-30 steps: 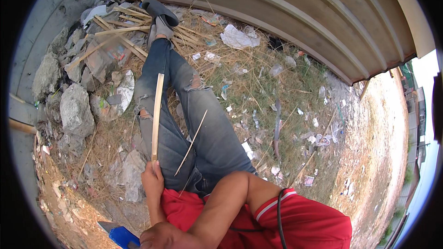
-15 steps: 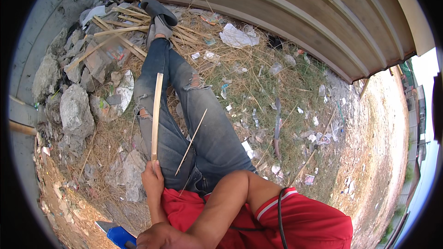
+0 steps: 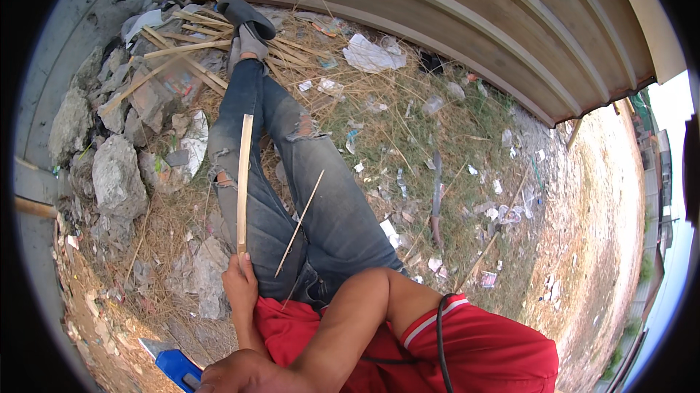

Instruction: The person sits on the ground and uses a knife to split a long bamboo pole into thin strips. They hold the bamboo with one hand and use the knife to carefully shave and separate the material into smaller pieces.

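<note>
Metal sheeting (image 3: pixel 408 17) bounds the far side and a grey wall (image 3: pixel 55 65) the left; bare ground (image 3: pixel 583 203) stretches open to the right. Littered grass (image 3: pixel 467 134) spreads right of torn jeans (image 3: pixel 328 192), with rough rocks (image 3: pixel 120 174) left. The left hand's (image 3: pixel 239 280) fingers pinch the near end of a flat, pale wooden strip (image 3: pixel 244 181), pointing far over the jeans. Near left, the right hand (image 3: pixel 237 373) grips a blue-handled blade (image 3: pixel 175 368), its tip leftward.
</note>
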`<state>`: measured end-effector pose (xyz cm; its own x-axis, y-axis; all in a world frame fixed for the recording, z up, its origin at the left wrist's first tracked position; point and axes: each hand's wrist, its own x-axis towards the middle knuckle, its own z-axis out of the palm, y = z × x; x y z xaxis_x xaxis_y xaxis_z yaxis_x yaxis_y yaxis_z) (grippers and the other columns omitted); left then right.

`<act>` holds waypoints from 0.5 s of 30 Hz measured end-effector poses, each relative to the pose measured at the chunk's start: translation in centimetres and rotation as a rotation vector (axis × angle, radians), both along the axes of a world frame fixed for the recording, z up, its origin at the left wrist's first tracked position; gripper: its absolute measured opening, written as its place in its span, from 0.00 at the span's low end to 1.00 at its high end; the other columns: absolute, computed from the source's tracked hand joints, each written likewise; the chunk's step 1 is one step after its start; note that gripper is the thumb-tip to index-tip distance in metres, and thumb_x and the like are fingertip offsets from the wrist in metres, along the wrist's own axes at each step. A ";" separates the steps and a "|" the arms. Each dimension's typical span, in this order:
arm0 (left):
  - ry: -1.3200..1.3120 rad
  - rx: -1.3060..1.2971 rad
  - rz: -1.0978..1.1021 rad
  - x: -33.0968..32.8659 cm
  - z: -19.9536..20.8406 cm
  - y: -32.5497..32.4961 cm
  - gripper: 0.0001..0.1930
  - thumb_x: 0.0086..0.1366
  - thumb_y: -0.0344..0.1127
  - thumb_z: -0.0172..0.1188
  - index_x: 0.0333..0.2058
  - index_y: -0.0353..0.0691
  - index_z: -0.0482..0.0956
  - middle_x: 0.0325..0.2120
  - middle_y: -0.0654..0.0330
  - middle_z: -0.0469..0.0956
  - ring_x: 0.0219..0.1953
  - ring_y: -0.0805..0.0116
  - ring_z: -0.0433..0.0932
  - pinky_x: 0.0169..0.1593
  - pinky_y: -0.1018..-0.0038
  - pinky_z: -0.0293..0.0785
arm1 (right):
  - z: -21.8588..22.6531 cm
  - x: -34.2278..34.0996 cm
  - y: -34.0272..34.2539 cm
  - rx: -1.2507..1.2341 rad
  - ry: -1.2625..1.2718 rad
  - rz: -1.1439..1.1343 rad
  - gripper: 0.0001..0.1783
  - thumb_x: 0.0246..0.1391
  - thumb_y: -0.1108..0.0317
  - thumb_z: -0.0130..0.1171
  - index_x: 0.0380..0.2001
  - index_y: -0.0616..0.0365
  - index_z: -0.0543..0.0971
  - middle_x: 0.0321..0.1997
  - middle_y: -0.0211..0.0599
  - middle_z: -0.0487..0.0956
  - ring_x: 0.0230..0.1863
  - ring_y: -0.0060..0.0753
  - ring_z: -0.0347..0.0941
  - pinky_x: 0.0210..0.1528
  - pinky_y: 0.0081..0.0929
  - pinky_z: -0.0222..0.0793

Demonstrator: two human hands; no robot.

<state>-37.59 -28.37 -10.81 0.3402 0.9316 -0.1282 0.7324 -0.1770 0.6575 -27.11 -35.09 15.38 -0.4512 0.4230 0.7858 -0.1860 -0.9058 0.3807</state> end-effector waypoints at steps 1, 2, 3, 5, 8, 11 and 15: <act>0.002 -0.004 0.001 0.0 0.0 0.0 0.17 0.77 0.44 0.53 0.33 0.35 0.75 0.21 0.37 0.77 0.28 0.31 0.77 0.32 0.47 0.68 | 0.1 0.0 0.1 0.005 0.006 0.003 0.27 0.59 0.49 0.48 0.10 0.52 0.65 0.08 0.29 0.61 0.06 0.23 0.53 0.08 0.22 0.49; 0.001 -0.005 -0.001 0.0 0.1 0.0 0.17 0.77 0.44 0.52 0.33 0.35 0.75 0.21 0.37 0.77 0.28 0.31 0.77 0.31 0.47 0.68 | 0.1 0.0 0.1 0.003 0.003 0.002 0.27 0.59 0.49 0.48 0.10 0.52 0.65 0.08 0.29 0.61 0.07 0.23 0.53 0.08 0.22 0.49; -0.001 -0.007 -0.003 0.1 0.2 0.0 0.17 0.77 0.43 0.52 0.33 0.35 0.75 0.21 0.37 0.77 0.28 0.31 0.77 0.31 0.47 0.68 | 0.3 -0.1 0.2 0.005 0.002 0.000 0.28 0.60 0.49 0.48 0.10 0.52 0.65 0.08 0.29 0.61 0.07 0.23 0.53 0.08 0.22 0.49; -0.009 -0.001 -0.003 0.0 0.3 0.0 0.17 0.77 0.43 0.52 0.33 0.34 0.74 0.21 0.37 0.76 0.27 0.31 0.77 0.31 0.48 0.68 | 0.3 -0.3 0.1 0.007 -0.003 0.005 0.28 0.60 0.48 0.48 0.10 0.52 0.65 0.08 0.29 0.61 0.07 0.23 0.53 0.08 0.22 0.49; -0.027 0.009 -0.012 0.1 0.3 0.1 0.17 0.77 0.43 0.52 0.32 0.34 0.74 0.21 0.37 0.76 0.27 0.31 0.77 0.31 0.48 0.68 | 0.5 -0.5 0.2 0.013 -0.006 0.006 0.29 0.61 0.47 0.47 0.10 0.51 0.65 0.08 0.29 0.61 0.07 0.22 0.53 0.08 0.22 0.49; -0.033 0.010 -0.016 0.1 0.4 0.1 0.17 0.77 0.42 0.52 0.32 0.34 0.73 0.20 0.37 0.76 0.27 0.32 0.76 0.31 0.48 0.68 | 0.7 -0.7 0.2 0.016 -0.018 -0.001 0.29 0.62 0.46 0.47 0.10 0.51 0.65 0.08 0.29 0.60 0.07 0.22 0.53 0.09 0.22 0.49; -0.021 0.009 0.008 0.7 1.4 -0.1 0.17 0.77 0.42 0.53 0.32 0.34 0.73 0.21 0.37 0.75 0.26 0.32 0.76 0.31 0.48 0.67 | 1.0 -0.5 0.2 0.024 -0.029 -0.007 0.30 0.63 0.45 0.46 0.10 0.50 0.65 0.08 0.28 0.60 0.07 0.22 0.53 0.09 0.22 0.49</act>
<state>-36.92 -28.52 -9.45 0.3351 0.9354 -0.1130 0.7197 -0.1767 0.6714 -27.61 -34.85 16.34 -0.4707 0.4074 0.7826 -0.2032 -0.9132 0.3531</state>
